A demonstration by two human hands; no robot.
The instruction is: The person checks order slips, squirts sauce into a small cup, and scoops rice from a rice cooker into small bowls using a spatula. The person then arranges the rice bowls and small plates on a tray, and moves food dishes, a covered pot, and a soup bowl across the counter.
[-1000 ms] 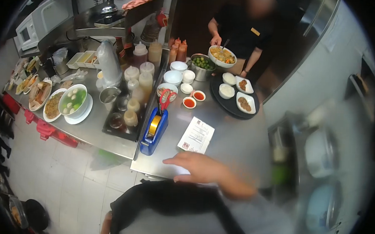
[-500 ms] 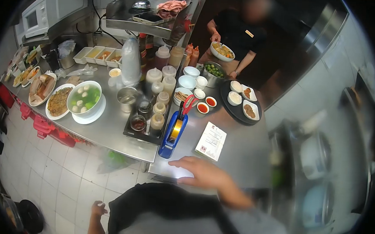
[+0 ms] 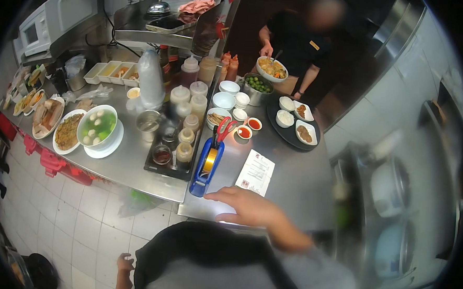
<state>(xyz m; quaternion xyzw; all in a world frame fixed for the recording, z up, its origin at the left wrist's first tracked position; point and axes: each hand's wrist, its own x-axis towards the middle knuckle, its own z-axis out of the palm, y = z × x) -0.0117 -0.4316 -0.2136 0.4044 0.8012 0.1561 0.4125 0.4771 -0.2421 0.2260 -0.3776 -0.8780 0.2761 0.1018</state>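
My right hand [image 3: 245, 205] is over the near edge of the steel counter, fingers stretched out and thumb apart, holding nothing. Its fingertips are close to the base of a blue tape dispenser [image 3: 201, 179]; whether they touch I cannot tell. Red-handled scissors [image 3: 225, 127] stand at the dispenser's far end. Just beyond the hand lies a white printed slip [image 3: 256, 172]. My left hand [image 3: 126, 262] hangs low beside my dark apron [image 3: 184, 246], over the tiled floor, its fingers loosely bent and nothing visible in them.
Across the counter a person [image 3: 299, 43] holds a bowl of food [image 3: 272, 69]. A black round tray [image 3: 282, 127] carries small dishes. Sauce bottles [image 3: 185, 124] crowd the middle. A soup bowl [image 3: 97, 129] and plated food stand left. Stacked bowls [image 3: 391, 187] are at right.
The view has turned slightly, so the counter items sit further left. My right hand remains stretched out, now nearer the dispenser's base. A utensil now shows in the other person's bowl.
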